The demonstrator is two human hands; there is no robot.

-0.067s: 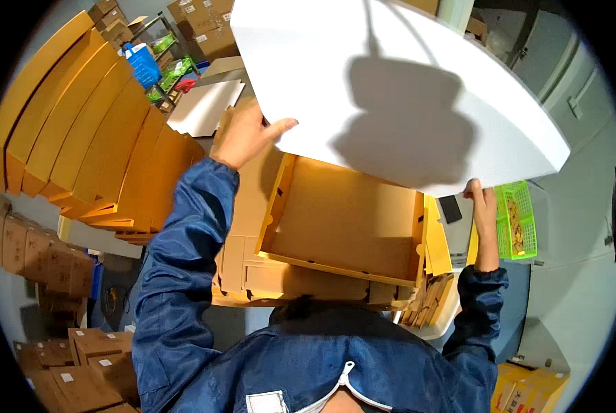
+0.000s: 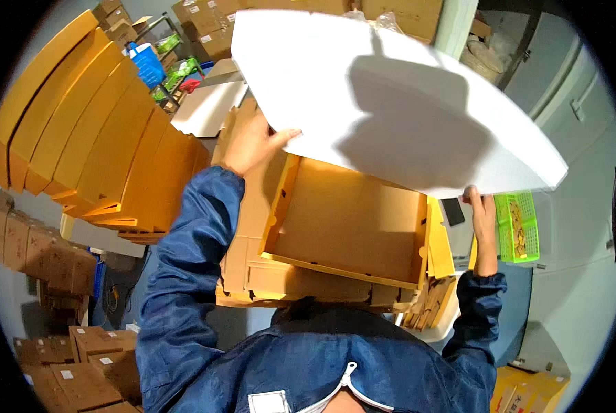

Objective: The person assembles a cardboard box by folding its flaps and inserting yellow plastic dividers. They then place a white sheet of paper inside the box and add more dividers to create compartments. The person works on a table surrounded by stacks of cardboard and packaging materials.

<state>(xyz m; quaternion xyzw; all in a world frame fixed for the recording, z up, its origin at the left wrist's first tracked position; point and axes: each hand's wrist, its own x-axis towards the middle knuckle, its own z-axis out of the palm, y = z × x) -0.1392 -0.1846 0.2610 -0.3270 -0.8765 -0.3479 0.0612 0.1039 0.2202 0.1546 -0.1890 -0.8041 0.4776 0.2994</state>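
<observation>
I hold a large white sheet (image 2: 294,76) up and tilted, its near edge toward me. My left hand (image 2: 254,146) grips its left corner, thumb on the near face. On the right, my right hand (image 2: 481,215) pinches the lower edge, thumb on the near face and other fingers partly hidden behind. Below the sheet lies a shallow open cardboard box (image 2: 349,224) with yellow sides and a plain brown inside. The sheet covers the box's far edge from view. A dark shadow falls across the sheet.
Stacked yellow boxes (image 2: 81,131) rise at the left. Under the open box is brown cardboard (image 2: 236,265). A dark phone-like slab (image 2: 452,211) and a green basket (image 2: 532,227) of small yellowish pieces sit at the right. Another white sheet (image 2: 208,110) lies far left.
The white sheet's far edge has come down a little, showing more of the boxes behind it. Both hands keep their grip, and the whole view has shifted slightly.
</observation>
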